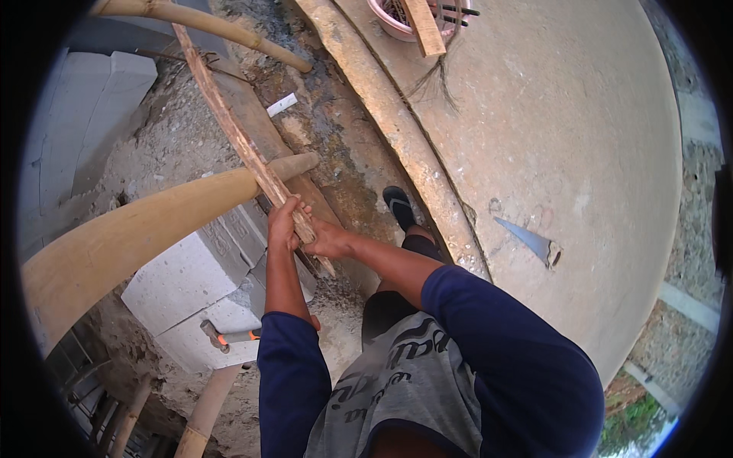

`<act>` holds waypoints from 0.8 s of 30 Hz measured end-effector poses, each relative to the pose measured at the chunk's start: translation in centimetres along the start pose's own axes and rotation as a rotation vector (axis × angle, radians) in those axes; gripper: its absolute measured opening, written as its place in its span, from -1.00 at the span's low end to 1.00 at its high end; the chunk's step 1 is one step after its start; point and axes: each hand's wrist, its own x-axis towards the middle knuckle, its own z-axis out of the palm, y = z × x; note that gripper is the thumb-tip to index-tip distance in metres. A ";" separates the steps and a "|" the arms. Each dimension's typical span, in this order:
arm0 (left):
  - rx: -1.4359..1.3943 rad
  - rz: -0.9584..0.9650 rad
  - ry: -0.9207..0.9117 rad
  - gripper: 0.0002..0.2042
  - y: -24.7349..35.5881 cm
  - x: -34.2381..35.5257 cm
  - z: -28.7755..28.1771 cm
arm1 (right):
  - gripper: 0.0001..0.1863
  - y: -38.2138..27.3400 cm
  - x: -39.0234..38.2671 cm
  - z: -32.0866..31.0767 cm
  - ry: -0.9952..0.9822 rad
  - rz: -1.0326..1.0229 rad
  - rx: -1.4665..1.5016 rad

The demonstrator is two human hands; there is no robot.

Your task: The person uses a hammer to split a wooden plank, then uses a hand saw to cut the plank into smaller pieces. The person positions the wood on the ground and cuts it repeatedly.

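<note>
My left hand (284, 223) and my right hand (327, 240) grip a long, rough, split wooden stick (220, 107) near its lower end, the right hand slightly below the left. The stick slants toward the upper left, crossing over a thick bamboo pole (122, 229) beside my hands. Below that pole are light grey blocks (179, 278), with a hammer (217, 336) lying on them near my left forearm.
A hand saw (527, 240) lies on the concrete slab (580, 153) at right. A pink basin (385, 19) with a board across it stands at the top. My foot (401, 206) is beside a concrete ledge (366, 99). More bamboo poles (206, 404) stand at left.
</note>
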 end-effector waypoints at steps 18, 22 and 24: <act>0.040 0.202 0.096 -0.80 -1.3 3.1 -0.9 | -0.61 -16.1 -6.0 4.4 -0.025 -0.138 -0.568; 0.057 0.436 0.268 -0.77 -2.4 2.3 -1.3 | -0.57 -19.4 -3.7 9.5 -0.384 -0.321 -0.869; 0.312 0.660 0.403 -0.75 -4.2 3.7 0.9 | -0.55 -19.6 -2.3 9.8 -0.443 -0.336 -0.896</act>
